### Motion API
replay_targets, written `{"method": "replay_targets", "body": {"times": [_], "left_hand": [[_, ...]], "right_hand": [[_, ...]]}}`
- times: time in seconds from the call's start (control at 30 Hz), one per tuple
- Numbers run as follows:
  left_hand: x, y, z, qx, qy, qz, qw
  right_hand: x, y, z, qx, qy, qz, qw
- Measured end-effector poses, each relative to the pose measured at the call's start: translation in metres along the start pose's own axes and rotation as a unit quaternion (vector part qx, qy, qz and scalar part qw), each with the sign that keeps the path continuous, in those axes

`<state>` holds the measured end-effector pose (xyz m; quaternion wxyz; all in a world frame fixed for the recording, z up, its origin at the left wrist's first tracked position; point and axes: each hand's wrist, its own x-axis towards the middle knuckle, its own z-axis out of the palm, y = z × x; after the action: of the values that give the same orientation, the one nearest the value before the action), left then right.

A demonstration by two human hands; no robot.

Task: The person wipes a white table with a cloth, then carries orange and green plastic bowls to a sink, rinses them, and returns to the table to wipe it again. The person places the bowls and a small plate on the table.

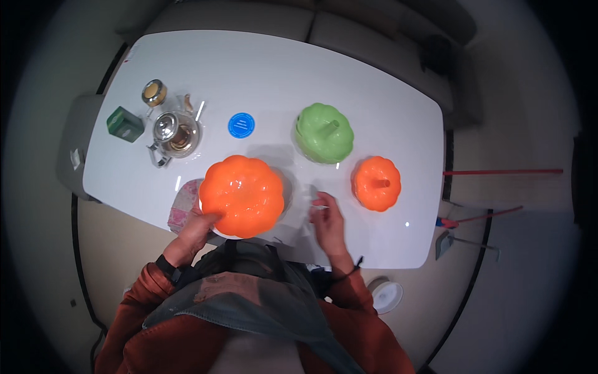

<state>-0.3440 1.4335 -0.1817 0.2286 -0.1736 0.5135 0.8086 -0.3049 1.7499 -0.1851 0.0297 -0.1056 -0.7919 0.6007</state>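
My left hand (194, 231) grips a large orange pumpkin-shaped plastic dish (241, 196) by its near left edge, thumb on top. A white rim shows beneath it; whether that is a separate piece I cannot tell. A pink-and-grey patterned cloth (183, 205) lies partly hidden behind this hand. To the right, my right hand (328, 224) is raised near the table's front edge, fingers bent and slightly apart, with nothing clearly held. Beyond it stands a green pumpkin-shaped container (322, 138) with a stem on its lid. A smaller orange pumpkin-shaped container (377, 187) sits farther right.
On the white table (261, 65), a glass teapot (180, 135), a lidded jar (154, 92) and a green box (125, 124) stand at the left. A blue round disc (241, 125) bears writing. A sofa (243, 23) lines the far side; a white bin (387, 297) stands on the floor.
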Motion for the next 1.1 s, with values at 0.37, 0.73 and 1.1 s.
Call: {"method": "replay_targets", "body": {"times": [0.37, 0.73, 1.1], "left_hand": [[0.002, -0.010, 0.022, 0.037, -0.117, -0.047, 0.991], [0.002, -0.027, 0.006, 0.043, -0.058, -0.070, 0.995], [-0.016, -0.034, -0.022, 0.002, -0.004, -0.087, 0.996]], "right_hand": [[-0.003, -0.027, 0.017, -0.160, 0.049, -0.069, 0.984], [0.017, 0.017, -0.174, 0.159, 0.320, 0.125, 0.925], [0.036, 0.065, -0.212, 0.218, 0.330, 0.259, 0.881]]}}
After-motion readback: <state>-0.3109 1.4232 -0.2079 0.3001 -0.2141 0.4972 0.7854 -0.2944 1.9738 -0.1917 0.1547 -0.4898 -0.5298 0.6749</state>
